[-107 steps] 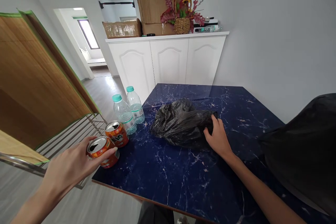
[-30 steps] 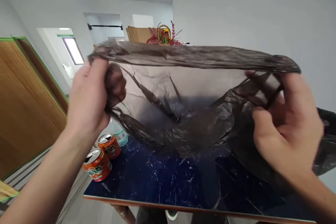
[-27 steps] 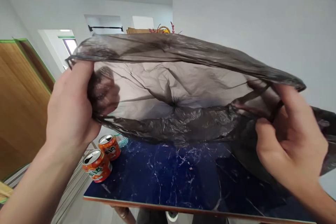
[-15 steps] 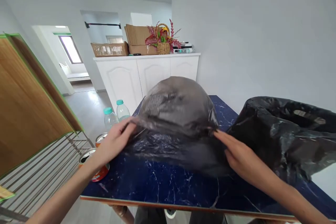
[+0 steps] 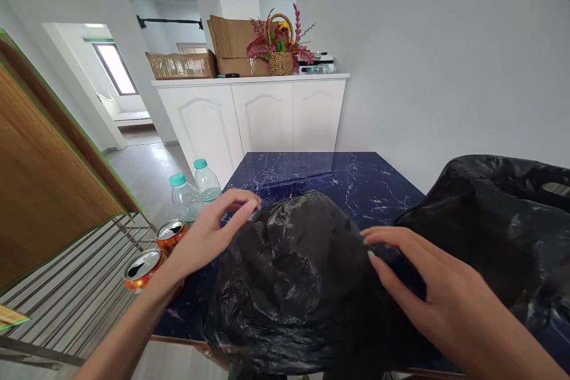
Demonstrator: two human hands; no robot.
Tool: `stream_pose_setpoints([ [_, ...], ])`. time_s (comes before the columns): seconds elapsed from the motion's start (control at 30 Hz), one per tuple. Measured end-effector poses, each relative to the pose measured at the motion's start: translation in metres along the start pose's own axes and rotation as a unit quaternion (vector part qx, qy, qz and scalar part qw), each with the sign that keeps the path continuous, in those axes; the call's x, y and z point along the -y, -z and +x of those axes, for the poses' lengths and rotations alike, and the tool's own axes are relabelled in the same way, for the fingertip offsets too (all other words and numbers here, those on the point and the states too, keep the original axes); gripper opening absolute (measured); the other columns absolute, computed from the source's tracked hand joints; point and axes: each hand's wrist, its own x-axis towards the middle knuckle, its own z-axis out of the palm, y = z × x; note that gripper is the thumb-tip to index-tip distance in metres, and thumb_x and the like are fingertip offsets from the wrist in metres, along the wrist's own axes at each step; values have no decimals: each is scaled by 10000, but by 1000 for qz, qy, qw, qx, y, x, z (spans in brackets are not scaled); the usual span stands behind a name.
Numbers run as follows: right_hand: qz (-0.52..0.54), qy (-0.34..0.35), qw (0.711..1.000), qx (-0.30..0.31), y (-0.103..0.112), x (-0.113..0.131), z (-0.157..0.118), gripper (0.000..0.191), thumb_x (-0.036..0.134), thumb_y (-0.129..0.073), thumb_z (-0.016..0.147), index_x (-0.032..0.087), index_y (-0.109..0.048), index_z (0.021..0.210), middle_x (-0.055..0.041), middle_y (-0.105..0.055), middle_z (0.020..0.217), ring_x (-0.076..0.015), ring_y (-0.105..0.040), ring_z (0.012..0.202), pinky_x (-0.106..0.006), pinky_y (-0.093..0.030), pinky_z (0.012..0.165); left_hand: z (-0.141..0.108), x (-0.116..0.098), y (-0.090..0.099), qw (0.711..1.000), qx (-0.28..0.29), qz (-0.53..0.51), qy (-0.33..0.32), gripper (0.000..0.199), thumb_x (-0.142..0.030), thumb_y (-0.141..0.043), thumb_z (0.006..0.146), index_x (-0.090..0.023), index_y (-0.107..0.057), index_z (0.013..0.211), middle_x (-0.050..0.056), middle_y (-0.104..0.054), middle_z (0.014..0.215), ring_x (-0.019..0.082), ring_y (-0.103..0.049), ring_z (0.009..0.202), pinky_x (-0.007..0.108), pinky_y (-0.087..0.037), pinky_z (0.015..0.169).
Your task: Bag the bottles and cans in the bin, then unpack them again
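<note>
A loose black plastic bag [image 5: 289, 285] is stretched between my two hands over the front of the table. My left hand [image 5: 214, 228] pinches its upper left edge between thumb and fingers. At the upper right edge, the fingertips of my right hand [image 5: 427, 279] grip the bag with thumb and index slightly apart. The bag's lower part droops over the table's front edge, and its opening cannot be made out. To the right, another black bag [image 5: 503, 231] lines a bin whose handle hole shows at the rim.
Two clear bottles with teal caps, a nearer bottle [image 5: 184, 199] and a farther bottle [image 5: 207, 181], and two opened orange cans, a rear can [image 5: 171, 234] and a front can [image 5: 143, 270], stand at the left edge of the dark blue table [image 5: 307, 169]. A metal rack [image 5: 84, 291] is beside it.
The ballooned bag has come down toward me and lost much of its puffed shape, baring the table's far part. Both hands still hold its edges. My view has shifted slightly.
</note>
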Motion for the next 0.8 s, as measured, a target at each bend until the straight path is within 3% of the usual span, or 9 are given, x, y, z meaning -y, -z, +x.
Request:
stream_pose_setpoints([
  [0.07,35,36,998,35,-15,10,17,393,473,-446,1107,311,-664,1391,-55,-667,1510,-279,-659,1371,-471,-574,1136,33,13,-26,998,10,62,-27,446,-558,-427,1106,-251,-670,1319,89,-738,1360,261,-691,1248,436,-537,1114],
  [0.13,43,59,991,110,-36,11,26,502,504,-437,1117,282,-574,1546,-58,-512,1669,-287,-499,1530,-517,-460,1248,59,32,-54,983,112,131,-66,548,-560,-334,1129,-242,-567,1508,102,-622,1562,256,-588,1430,421,-443,1222],
  [0.17,38,61,985,155,-47,8,27,577,551,-437,1115,262,-519,1608,-66,-446,1713,-306,-436,1572,-547,-429,1267,68,43,-68,965,176,176,-87,615,-581,-300,1130,-230,-470,1606,100,-516,1668,251,-503,1518,406,-386,1265],
  [0.23,25,59,969,239,-68,-4,22,690,641,-412,1105,228,-472,1653,-89,-401,1728,-347,-365,1604,-605,-388,1279,78,66,-91,945,237,205,-95,721,-665,-385,1087,-235,-411,1665,71,-430,1731,285,-373,1610,419,-295,1314],
  [0.33,11,66,952,298,-87,-29,7,668,655,-359,1117,232,-576,1587,-99,-482,1666,-377,-404,1572,-650,-385,1267,78,93,-118,930,263,246,-74,830,-764,-463,1013,-247,-443,1662,76,-398,1743,362,-260,1652,502,-191,1336],
  [0.47,-38,58,971,227,-90,-45,-10,567,581,-497,1099,209,-681,1485,-131,-591,1579,-410,-521,1492,-669,-457,1215,65,110,-142,927,195,322,2,847,-712,-355,1057,-89,-509,1610,248,-453,1679,499,-335,1585,662,-200,1268],
  [0.6,-34,149,979,137,-81,-24,-17,470,336,-568,1084,217,-616,1536,-89,-596,1592,-336,-563,1476,-568,-498,1222,54,94,-148,919,96,381,35,858,-678,-290,1073,16,-743,1296,368,-663,1344,578,-501,1365,784,-219,1160],
  [0.7,0,256,960,108,-88,0,-26,551,397,-584,1083,175,-544,1586,-109,-595,1592,-333,-564,1475,-519,-528,1199,50,70,-138,918,76,390,4,755,-642,-352,1078,-35,-800,1056,329,-689,1166,523,-559,1233,712,-374,1067],
  [0.8,3,307,949,73,-112,15,-46,791,650,-612,1028,182,-459,1647,-141,-576,1598,-393,-576,1453,-564,-571,1127,49,58,-122,923,99,365,-67,511,-545,-462,1087,-135,-767,1098,220,-680,1232,395,-589,1217,550,-468,1048],
])
